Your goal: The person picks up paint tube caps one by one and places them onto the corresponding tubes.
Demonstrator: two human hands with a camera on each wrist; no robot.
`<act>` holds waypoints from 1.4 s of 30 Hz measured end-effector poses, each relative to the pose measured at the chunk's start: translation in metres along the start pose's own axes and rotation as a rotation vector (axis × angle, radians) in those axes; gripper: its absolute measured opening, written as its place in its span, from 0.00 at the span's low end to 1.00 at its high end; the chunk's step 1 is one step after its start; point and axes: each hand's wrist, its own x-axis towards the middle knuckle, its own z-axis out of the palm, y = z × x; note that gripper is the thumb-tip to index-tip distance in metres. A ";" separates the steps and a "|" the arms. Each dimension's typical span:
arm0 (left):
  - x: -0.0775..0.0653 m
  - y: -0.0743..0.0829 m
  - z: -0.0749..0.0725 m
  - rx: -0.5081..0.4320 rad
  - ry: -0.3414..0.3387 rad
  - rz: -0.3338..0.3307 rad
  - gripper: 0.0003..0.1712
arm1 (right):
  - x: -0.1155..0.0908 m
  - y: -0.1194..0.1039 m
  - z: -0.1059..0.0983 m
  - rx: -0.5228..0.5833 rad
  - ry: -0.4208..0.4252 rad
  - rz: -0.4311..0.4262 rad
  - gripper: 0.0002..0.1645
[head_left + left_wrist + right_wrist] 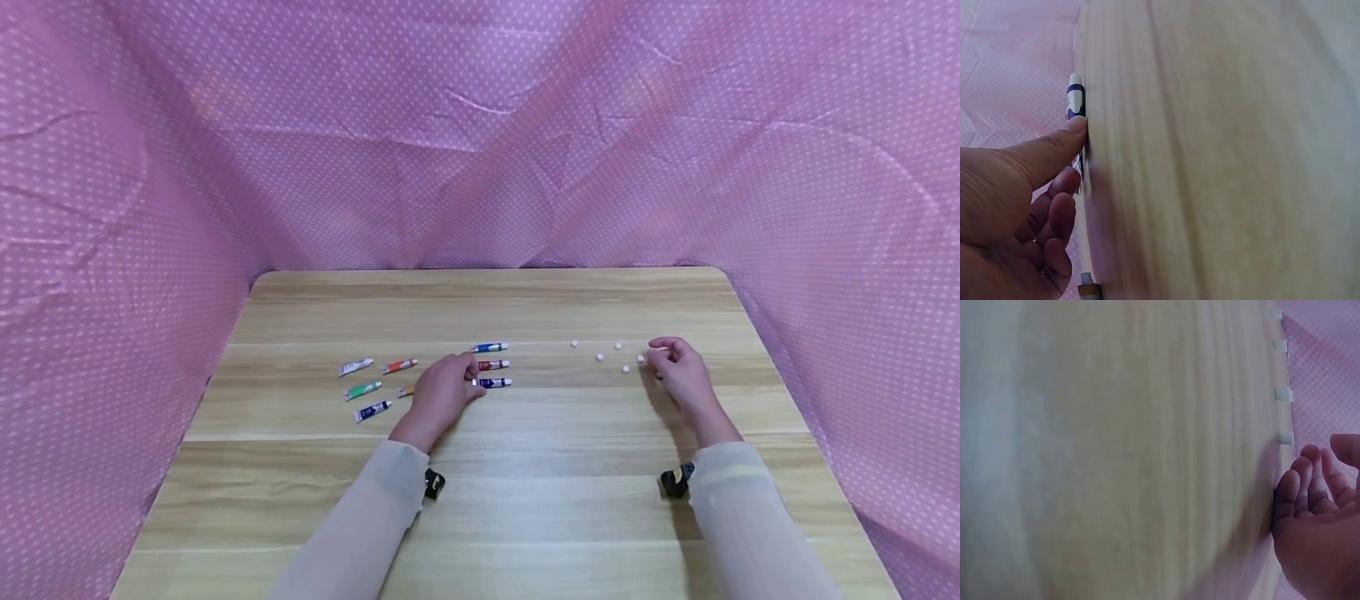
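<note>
My left hand (442,387) pinches the tail end of a dark purple paint tube (498,383) lying on the table, its white cap pointing right. In the left wrist view the thumb lies on the tube's side. Just beyond it are a dark red paint tube (495,364) and a blue paint tube (490,347). An ochre paint tube (406,391) is partly hidden by the hand; its bare threaded nozzle (1087,278) shows in the left wrist view. My right hand (684,379) holds nothing visible, fingers loosely bent, beside a small white cap (641,358).
Several more white caps (599,357) are scattered left of the right hand. At the left lie a white tube (356,367), an orange tube (400,366), a green tube (363,390) and a navy tube (372,411). Pink dotted cloth (480,192) surrounds the wooden table (570,517).
</note>
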 end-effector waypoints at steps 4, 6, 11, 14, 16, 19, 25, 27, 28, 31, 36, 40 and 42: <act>-0.001 0.000 0.000 0.037 0.018 0.016 0.18 | 0.001 0.002 0.001 -0.059 -0.028 -0.005 0.28; -0.002 0.000 0.000 0.053 0.025 0.023 0.18 | 0.001 0.004 0.001 -0.109 -0.044 -0.018 0.28; -0.005 0.001 -0.001 0.075 0.023 0.014 0.19 | 0.000 0.006 0.002 -0.204 -0.071 -0.049 0.27; -0.007 0.001 -0.002 0.077 0.019 0.003 0.20 | 0.000 0.006 0.004 -0.222 -0.075 -0.057 0.26; -0.009 0.001 -0.004 0.064 0.018 -0.001 0.21 | 0.000 0.006 0.004 -0.245 -0.075 -0.061 0.25; -0.014 -0.001 -0.008 0.036 0.023 -0.014 0.23 | 0.001 0.007 0.006 -0.283 -0.063 -0.073 0.24; -0.024 -0.010 -0.019 0.012 0.078 -0.078 0.24 | 0.002 0.006 0.008 -0.329 -0.039 -0.091 0.21; -0.028 -0.014 -0.023 0.005 0.097 -0.100 0.24 | 0.002 0.007 0.008 -0.348 -0.035 -0.102 0.20; -0.031 -0.016 -0.024 -0.006 0.103 -0.110 0.23 | 0.003 0.007 0.008 -0.356 -0.031 -0.107 0.19; -0.041 -0.021 -0.029 -0.030 0.126 -0.134 0.21 | 0.004 0.009 0.009 -0.377 -0.018 -0.125 0.17; -0.056 -0.032 -0.037 -0.063 0.176 -0.158 0.18 | 0.003 0.010 0.010 -0.392 -0.008 -0.129 0.16; -0.066 -0.043 -0.043 -0.074 0.209 -0.158 0.18 | 0.002 0.009 0.010 -0.406 -0.009 -0.129 0.16; -0.071 -0.048 -0.047 -0.083 0.214 -0.163 0.19 | 0.001 0.009 0.011 -0.415 -0.010 -0.129 0.16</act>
